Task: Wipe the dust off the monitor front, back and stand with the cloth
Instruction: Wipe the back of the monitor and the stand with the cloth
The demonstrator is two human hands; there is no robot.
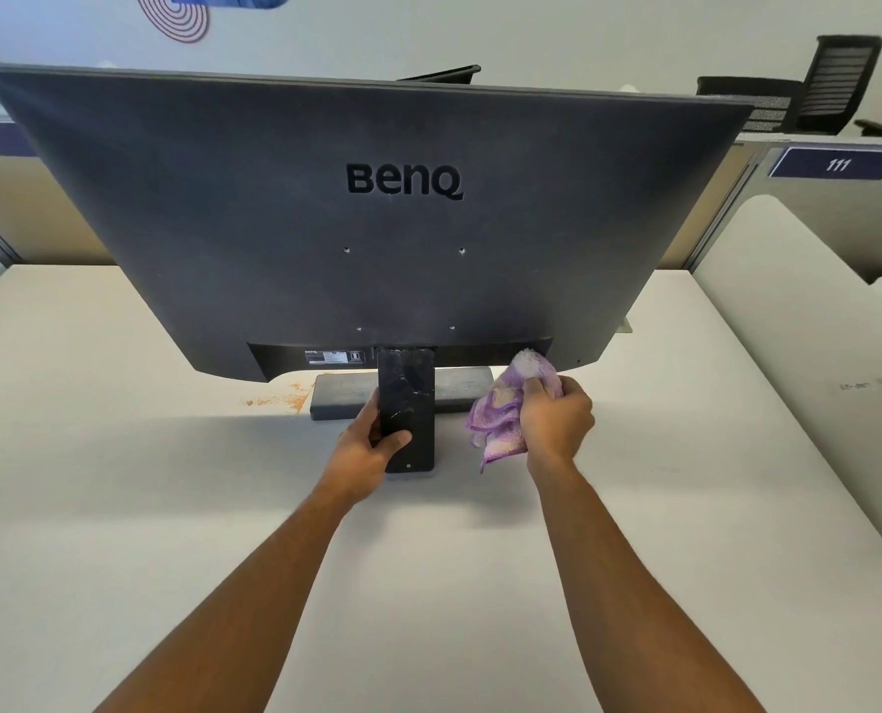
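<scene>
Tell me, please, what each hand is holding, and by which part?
Left hand grips the stand neck low down; right hand holds the bunched cloth by its middle.

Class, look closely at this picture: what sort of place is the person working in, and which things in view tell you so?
Most likely an open-plan office. A monitor stands on a plain white desk, low partition panels divide the workstations, one bears a numbered plate reading 111, and a mesh office chair shows beyond.

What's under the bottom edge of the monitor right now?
Under the monitor stand its stand neck, gripped by the left hand, and grey base. The cloth hides the base's right end.
</scene>
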